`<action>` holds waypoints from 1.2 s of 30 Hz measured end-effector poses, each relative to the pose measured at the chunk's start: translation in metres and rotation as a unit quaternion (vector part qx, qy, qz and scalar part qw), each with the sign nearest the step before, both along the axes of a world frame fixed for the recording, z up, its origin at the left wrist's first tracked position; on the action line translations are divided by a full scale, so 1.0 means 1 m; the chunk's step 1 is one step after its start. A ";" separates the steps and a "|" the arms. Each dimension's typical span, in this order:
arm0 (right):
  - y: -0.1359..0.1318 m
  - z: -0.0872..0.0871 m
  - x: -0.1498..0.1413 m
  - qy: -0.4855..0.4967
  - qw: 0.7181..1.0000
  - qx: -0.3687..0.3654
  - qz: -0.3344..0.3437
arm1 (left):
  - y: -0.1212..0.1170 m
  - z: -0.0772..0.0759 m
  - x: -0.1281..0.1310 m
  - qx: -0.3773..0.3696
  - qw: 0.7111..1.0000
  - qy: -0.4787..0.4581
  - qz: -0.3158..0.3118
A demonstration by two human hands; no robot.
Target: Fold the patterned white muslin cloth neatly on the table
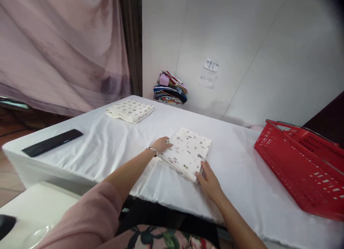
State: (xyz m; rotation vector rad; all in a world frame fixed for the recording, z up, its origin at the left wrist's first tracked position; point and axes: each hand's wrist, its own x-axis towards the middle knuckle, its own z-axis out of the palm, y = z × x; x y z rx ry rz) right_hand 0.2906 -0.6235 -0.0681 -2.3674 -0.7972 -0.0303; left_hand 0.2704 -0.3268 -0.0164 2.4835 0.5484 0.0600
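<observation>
A folded white cloth (pixel 188 152) with small grey and brown motifs lies on the white-covered table in front of me. At its left edge rests my left hand (pixel 160 145), a bracelet on the wrist, thumb and fingers apart and touching the fabric. My right hand (pixel 211 181) is at the near right corner, fingers spread along the edge with the thumb tip on the top layer. Several layers show along the cloth's near side. Further back on the left lies another folded cloth (pixel 130 110), cream with grey patterned spots, apart from both hands.
A red plastic basket (pixel 292 166) stands on the table's right side. A flat black slab (pixel 52 142) lies near the left edge. Behind the table, a stack of folded fabrics (pixel 170 89) sits against the white wall (pixel 242 44). A pink curtain (pixel 67 44) hangs at left.
</observation>
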 end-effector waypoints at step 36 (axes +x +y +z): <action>0.025 0.002 -0.013 -0.270 0.921 -0.114 0.257 | 0.009 -0.030 -0.091 -0.003 0.981 -0.192 -0.036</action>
